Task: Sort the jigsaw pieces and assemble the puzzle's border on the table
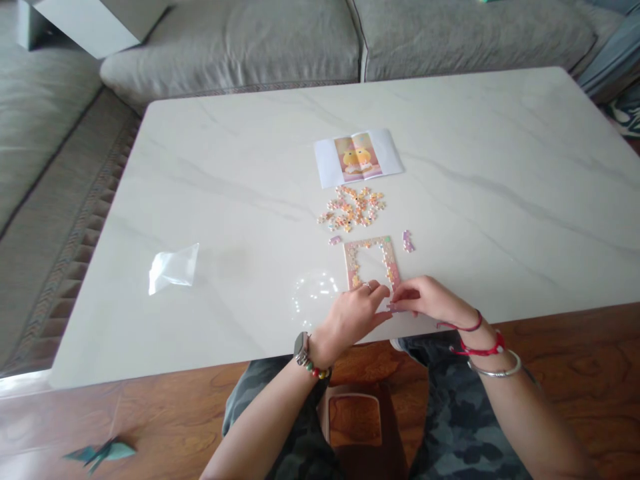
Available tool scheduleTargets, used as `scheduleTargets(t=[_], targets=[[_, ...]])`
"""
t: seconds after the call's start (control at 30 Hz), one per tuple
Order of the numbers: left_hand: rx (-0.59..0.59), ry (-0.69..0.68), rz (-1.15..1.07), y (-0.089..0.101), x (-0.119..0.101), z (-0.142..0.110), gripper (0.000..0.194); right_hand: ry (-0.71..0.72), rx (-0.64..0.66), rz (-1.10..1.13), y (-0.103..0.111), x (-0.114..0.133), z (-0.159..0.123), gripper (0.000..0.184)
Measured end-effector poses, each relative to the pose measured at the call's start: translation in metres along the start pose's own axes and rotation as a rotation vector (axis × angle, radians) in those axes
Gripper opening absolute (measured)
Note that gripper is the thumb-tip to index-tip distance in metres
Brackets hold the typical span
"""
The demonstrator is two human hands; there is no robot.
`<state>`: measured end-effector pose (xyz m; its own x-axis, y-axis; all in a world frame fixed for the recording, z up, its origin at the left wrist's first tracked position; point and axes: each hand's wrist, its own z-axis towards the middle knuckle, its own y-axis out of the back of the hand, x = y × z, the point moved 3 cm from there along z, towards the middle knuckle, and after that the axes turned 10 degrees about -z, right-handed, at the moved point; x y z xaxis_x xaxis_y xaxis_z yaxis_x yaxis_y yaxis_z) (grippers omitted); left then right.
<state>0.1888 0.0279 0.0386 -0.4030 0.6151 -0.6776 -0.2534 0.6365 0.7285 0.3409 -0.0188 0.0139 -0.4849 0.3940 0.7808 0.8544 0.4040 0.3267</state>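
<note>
A rectangle of joined jigsaw border pieces (349, 257) lies on the table, its middle bare. My left hand (354, 313) rests over its lower left part, with thumb and fingers apart; the palm side is hidden. At the lower right corner, my right hand (425, 299) pinches a small purplish puzzle piece (391, 307) between thumb and fingers, close to my left thumb. Joined purple pieces (408, 241) lie right of the border, and another purple piece (335, 240) sits at its upper left. Beyond is a pile of loose puzzle pieces (353, 210).
A creased sheet with a printed picture of yellow figures (357, 157) lies behind the pile. A clear plastic bag (174, 269) is on the left of the marble-patterned table (240, 160). Grey sofas (240, 47) border the table. A folded paper bird (103, 453) lies on the floor.
</note>
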Motion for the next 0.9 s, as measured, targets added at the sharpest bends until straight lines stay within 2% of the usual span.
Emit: scheduleTargets(t=[0.17, 0.27, 0.47, 0.63, 0.8, 0.9], targets=[[0.066, 0.053, 0.135, -0.014, -0.012, 0.0, 0.015, 0.006, 0.027, 0.061, -0.004, -0.002, 0.0, 0.028], [0.067, 0.084, 0.169, -0.018, -0.015, 0.001, 0.012, 0.018, -0.026, 0.008, 0.004, -0.007, -0.004, 0.03], [0.046, 0.148, 0.195, -0.025, -0.015, 0.002, 0.009, 0.267, -0.238, -0.407, 0.021, -0.004, -0.019, 0.023], [-0.011, 0.161, 0.137, -0.028, -0.011, -0.001, 0.012, 0.413, -0.274, -0.549, 0.01, -0.004, -0.023, 0.021], [-0.056, 0.231, 0.124, -0.033, -0.007, -0.003, 0.013, 0.439, -0.279, -0.598, 0.004, -0.01, -0.023, 0.021], [-0.055, 0.227, 0.141, -0.037, -0.007, -0.002, 0.012, 0.451, -0.285, -0.608, 0.003, -0.01, -0.024, 0.021]])
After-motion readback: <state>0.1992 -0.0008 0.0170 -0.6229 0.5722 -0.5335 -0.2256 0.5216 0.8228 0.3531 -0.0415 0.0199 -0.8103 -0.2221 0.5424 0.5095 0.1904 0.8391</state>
